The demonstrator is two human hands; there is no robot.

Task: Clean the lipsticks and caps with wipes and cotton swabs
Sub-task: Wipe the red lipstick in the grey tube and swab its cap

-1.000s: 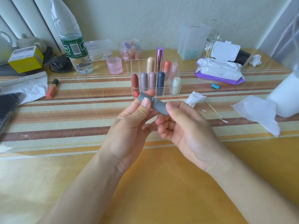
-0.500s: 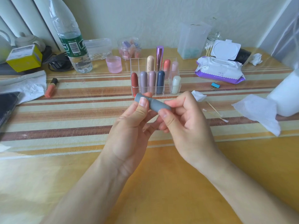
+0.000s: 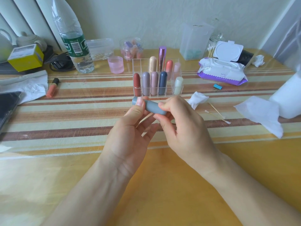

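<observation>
The left hand and right hand both pinched the lipstick. Pulling its ends straight apart looked best.

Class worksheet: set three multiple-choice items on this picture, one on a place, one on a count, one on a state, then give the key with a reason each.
1. Where is the grey lipstick? A) in a drawer B) between both hands C) on the floor
2. How many cotton swabs lie loose on the striped mat? A) two B) five C) none
3. The wipes pack has a lid that is: A) shut flat B) torn off C) flipped open
Key: 1 B: the left hand and right hand pinch it above the mat. 2 A: two lie right of the hands. 3 C: it stands up behind the pack.
</observation>
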